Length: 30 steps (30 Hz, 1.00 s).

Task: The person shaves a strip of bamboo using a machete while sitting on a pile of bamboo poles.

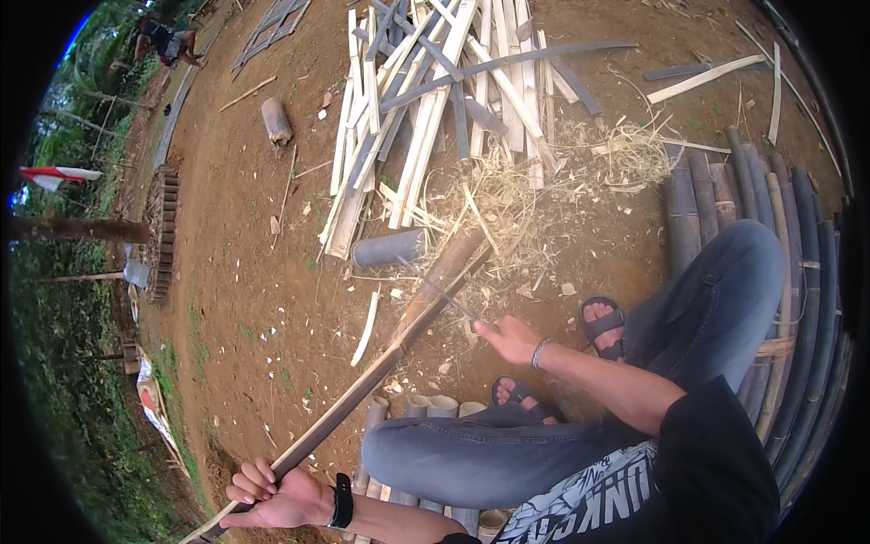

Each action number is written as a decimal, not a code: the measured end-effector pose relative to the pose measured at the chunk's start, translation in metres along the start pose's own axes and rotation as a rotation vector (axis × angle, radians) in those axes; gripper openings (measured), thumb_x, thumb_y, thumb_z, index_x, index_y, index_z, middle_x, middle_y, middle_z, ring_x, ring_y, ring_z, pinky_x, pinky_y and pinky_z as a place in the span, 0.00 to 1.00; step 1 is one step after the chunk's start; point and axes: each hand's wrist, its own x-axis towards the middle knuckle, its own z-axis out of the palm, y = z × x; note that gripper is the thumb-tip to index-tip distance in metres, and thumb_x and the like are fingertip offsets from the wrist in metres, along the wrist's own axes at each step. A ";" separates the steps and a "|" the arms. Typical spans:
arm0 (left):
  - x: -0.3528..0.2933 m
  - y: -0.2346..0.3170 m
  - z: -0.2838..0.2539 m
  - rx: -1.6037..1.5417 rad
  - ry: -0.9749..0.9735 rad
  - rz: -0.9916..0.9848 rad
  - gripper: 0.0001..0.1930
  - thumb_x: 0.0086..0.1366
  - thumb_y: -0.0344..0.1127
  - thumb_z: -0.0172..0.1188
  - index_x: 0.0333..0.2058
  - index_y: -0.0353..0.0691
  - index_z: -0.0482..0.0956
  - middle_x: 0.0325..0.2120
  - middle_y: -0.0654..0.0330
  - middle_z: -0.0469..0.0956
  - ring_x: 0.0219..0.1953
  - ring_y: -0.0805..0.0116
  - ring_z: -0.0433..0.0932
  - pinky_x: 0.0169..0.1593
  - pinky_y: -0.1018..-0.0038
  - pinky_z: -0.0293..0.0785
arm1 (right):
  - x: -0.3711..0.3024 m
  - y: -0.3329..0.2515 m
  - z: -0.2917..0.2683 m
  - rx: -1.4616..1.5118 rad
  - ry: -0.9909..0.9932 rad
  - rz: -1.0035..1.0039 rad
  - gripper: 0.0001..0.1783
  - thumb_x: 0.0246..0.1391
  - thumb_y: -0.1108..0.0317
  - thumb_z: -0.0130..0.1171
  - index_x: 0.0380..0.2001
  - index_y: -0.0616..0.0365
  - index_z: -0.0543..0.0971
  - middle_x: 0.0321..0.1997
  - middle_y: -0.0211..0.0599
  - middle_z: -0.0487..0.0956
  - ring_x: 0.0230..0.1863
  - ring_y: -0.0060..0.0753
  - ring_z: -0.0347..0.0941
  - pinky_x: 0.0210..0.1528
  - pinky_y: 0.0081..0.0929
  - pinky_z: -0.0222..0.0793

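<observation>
A long split bamboo strip (362, 385), dark on its skin side and pale on the cut side, slants from the lower left toward the middle. Its near end lies in my left hand (281, 497), whose fingers and thumb close around it. My right hand (512, 341) grips a knife; the handle is hidden in my fist. The thin knife blade (456, 306) lies across the strip near its far end. Under that part of the strip, a brown bamboo log (451, 261) rests on the ground, among curly pale shavings (517, 213).
A pile of split bamboo strips (435, 100) lies ahead. A short grey bamboo piece (390, 248) sits left of the shavings. Dark bamboo poles (807, 299) are stacked at my right; cut bamboo ends (442, 405) show beside my leg. Another person (168, 43) is far off, upper left.
</observation>
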 end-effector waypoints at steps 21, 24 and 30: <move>-0.035 -0.012 0.040 -0.062 -0.031 -0.155 0.31 0.71 0.58 0.38 0.12 0.49 0.48 0.08 0.69 0.45 0.13 0.76 0.44 0.20 0.76 0.42 | -0.055 -0.038 -0.002 -0.132 0.025 -0.127 0.44 0.57 0.33 0.41 0.09 0.68 0.71 0.10 0.48 0.70 0.16 0.44 0.70 0.23 0.44 0.64; -0.025 -0.008 0.035 -0.074 -0.052 -0.094 0.31 0.71 0.58 0.38 0.11 0.49 0.48 0.08 0.69 0.45 0.13 0.77 0.43 0.20 0.77 0.41 | -0.059 -0.054 0.008 -0.162 -0.045 -0.164 0.45 0.57 0.32 0.40 0.07 0.66 0.68 0.08 0.45 0.67 0.14 0.41 0.68 0.21 0.45 0.62; -0.027 -0.034 -0.002 0.012 0.017 -0.174 0.31 0.72 0.57 0.34 0.11 0.49 0.48 0.06 0.70 0.46 0.11 0.76 0.43 0.19 0.78 0.41 | -0.044 -0.037 0.037 -0.075 -0.129 -0.203 0.45 0.57 0.31 0.39 0.06 0.64 0.66 0.06 0.42 0.65 0.11 0.39 0.66 0.18 0.43 0.61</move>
